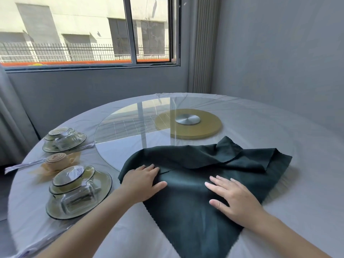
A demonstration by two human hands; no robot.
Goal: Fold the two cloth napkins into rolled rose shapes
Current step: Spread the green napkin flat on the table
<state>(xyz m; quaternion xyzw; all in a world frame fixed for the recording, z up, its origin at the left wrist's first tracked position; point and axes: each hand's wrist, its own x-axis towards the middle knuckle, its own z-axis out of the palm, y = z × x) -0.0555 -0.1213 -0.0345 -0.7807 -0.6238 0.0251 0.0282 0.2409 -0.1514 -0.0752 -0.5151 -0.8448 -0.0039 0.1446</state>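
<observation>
A dark green cloth napkin (195,183) lies spread on the round table, its far right part rumpled and folded over onto the glass turntable. My left hand (143,181) rests flat on the napkin's left corner, fingers straight. My right hand (234,196) presses flat on the napkin's middle, fingers spread. A beige napkin (56,161), rolled into a rose shape, sits at the left between two place settings.
Two stacks of glass plate, bowl and cup stand at the left (78,192) and far left (64,139). A glass turntable (130,131) on a gold base (197,130) fills the table's centre. The white tablecloth (279,229) covers the table. A window and grey walls stand behind.
</observation>
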